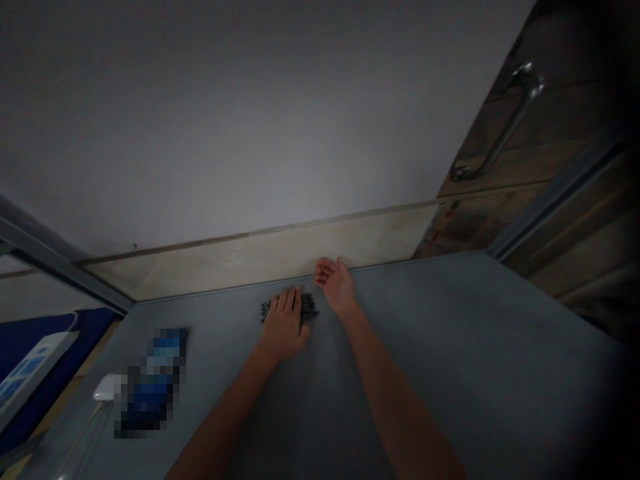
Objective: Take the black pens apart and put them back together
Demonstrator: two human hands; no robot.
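Note:
My left hand (284, 321) lies flat, palm down, fingers stretched out, on a small pile of dark thin sticks, perhaps pens (309, 308), near the far edge of a grey table (450, 347). Just right of the pile, my right hand (336, 281) rests palm up with its fingers loosely curled and nothing visible in it. Most of the pile is hidden under my left hand.
A blurred blue object (150, 383) and a small white item (105, 388) lie at the table's left. A pale wall rises behind. A wooden door with a metal handle (505, 127) stands at the right. At the far left hangs a blue and white panel (30, 367).

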